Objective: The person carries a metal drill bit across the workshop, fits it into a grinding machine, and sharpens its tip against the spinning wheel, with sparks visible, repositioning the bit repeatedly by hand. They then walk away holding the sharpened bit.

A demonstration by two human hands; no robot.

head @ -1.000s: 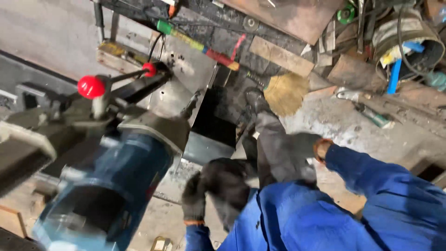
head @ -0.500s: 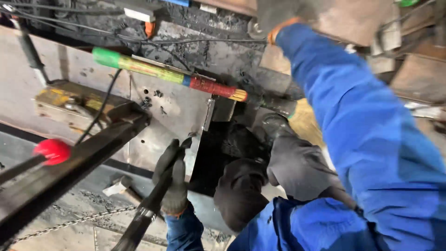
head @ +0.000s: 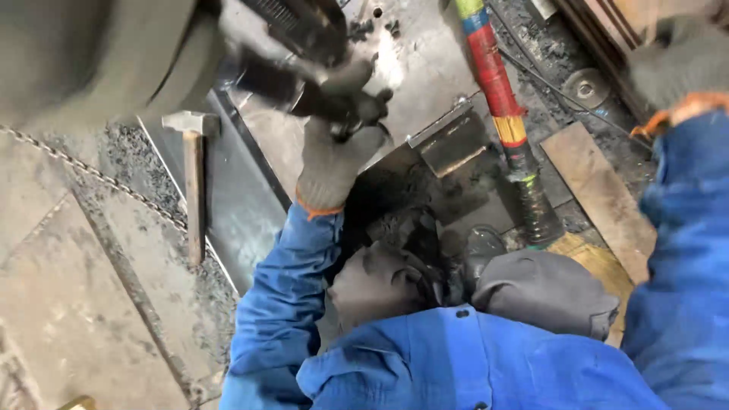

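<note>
A blurred black metal lever (head: pixel 304 34) at the upper middle is clasped by the grip of the grey-gloved left hand (head: pixel 334 152), above a grey steel plate (head: pixel 250 205). A steel hammer (head: pixel 194 178) lies just left. The right hand (head: pixel 676 76), gloved, is raised at top right; whether its grip is closed cannot be told.

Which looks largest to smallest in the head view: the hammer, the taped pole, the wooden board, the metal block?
1. Taped pole, longest, though it runs out of frame.
2. Hammer and wooden board: similar extent, too close to rank.
3. Metal block, clearly smallest.
</note>
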